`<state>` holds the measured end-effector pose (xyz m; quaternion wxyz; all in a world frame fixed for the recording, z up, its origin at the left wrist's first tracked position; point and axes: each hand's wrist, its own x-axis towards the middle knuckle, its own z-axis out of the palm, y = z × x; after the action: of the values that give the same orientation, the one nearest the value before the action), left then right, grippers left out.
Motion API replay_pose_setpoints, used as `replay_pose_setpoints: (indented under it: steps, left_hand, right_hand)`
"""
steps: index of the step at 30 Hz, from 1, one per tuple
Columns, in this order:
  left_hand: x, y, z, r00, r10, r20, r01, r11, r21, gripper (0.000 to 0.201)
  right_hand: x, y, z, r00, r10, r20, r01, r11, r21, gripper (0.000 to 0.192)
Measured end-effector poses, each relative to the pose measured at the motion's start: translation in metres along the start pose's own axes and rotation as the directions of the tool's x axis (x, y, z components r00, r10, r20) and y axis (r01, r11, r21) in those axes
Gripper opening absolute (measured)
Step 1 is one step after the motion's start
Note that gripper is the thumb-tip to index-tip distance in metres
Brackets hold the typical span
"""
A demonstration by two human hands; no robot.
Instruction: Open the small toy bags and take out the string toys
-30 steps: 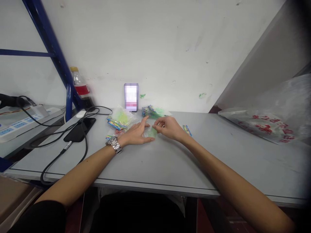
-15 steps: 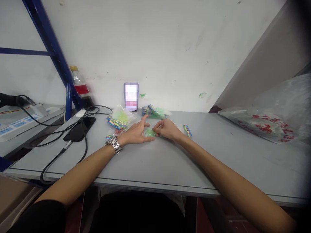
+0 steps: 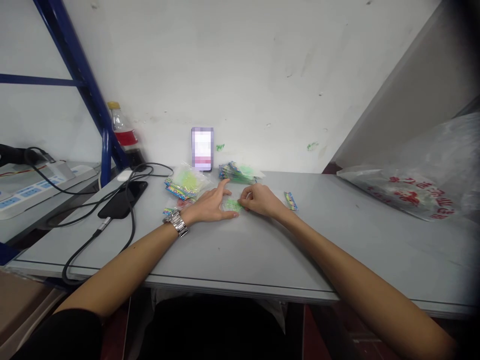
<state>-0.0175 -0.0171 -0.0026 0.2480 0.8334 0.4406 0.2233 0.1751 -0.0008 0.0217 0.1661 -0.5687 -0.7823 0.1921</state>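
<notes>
A small clear packet with green contents (image 3: 231, 204) lies on the grey table (image 3: 262, 250) between my two hands. My left hand (image 3: 210, 204), a metal watch on its wrist, lies flat with its fingers spread, thumb and forefinger framing the packet's left side. My right hand (image 3: 260, 200) has its fingers curled and pinches the packet's right edge. Just behind are a pile of clear bags with green filling and colourful header cards (image 3: 186, 183) and a second stack of such packets (image 3: 238, 172). A single colourful header card (image 3: 290, 200) lies right of my right hand.
An upright phone (image 3: 202, 149) leans on the wall. On the left are a black phone on a cable (image 3: 122, 200), a bottle with a red label (image 3: 122, 127), a blue rack post (image 3: 82, 80) and a power strip (image 3: 26, 192). A printed plastic bag (image 3: 408, 195) lies at right.
My right hand has come down and a little left onto the green packet's edge. My left hand has stayed flat in the same spot.
</notes>
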Motion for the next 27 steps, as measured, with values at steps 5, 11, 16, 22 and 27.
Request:
replay_pose_setpoints:
  steps: [5, 11, 16, 22, 27]
  left_hand:
    - [0.0, 0.0, 0.001, 1.0, 0.006, -0.007, -0.006, 1.0, 0.005, 0.108]
    - [0.002, -0.001, 0.002, 1.0, 0.013, -0.024, -0.012, 1.0, 0.018, 0.11]
    - [0.001, 0.001, 0.002, 0.998, -0.05, -0.033, 0.05, 0.998, 0.023, 0.118]
    - [0.0, 0.001, 0.001, 0.999, -0.008, -0.039, 0.007, 1.0, -0.016, 0.116]
    - [0.0, 0.001, 0.001, 0.999, -0.026, -0.027, 0.026, 1.0, -0.004, 0.115]
  right_hand:
    - [-0.001, -0.003, -0.004, 0.998, -0.05, -0.046, 0.053, 0.997, 0.053, 0.01]
    - [-0.005, -0.015, -0.005, 0.989, -0.097, -0.111, 0.127, 0.942, 0.31, 0.014]
    - [-0.007, -0.019, 0.004, 0.992, -0.118, -0.034, 0.118, 0.837, 0.535, 0.019]
    - [-0.002, -0.007, 0.006, 0.99, 0.099, 0.104, -0.137, 0.864, 0.484, 0.016]
    - [0.001, 0.001, 0.003, 0.992, 0.094, 0.082, -0.119, 0.914, 0.388, 0.015]
